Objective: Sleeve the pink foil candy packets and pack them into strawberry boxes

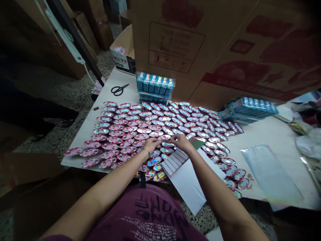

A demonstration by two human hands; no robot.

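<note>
Both hands meet over rows of small oval packs [120, 134] with red rims, pink or shiny silvery tops. My left hand [151, 144] pinches one end of a thin narrow strip [167, 141], which looks like a sticker. At its other end, my right hand [181, 142] grips it between closed fingertips. The strip is held just above the packs; whether it touches one I cannot tell. Under my right wrist lies a sheet of long pale stickers [175, 162], partly covered by the forearm. White paper [187, 189] lies beneath that sheet and overhangs the table's front edge.
Black scissors [119, 89] lie at the back left of the white table [86, 134]. Wrapped blue boxes [155, 85] and another blue stack [250, 108] stand before a large cardboard carton [175, 43]. A translucent sheet [272, 174] lies at right. An open box [122, 60] stands behind.
</note>
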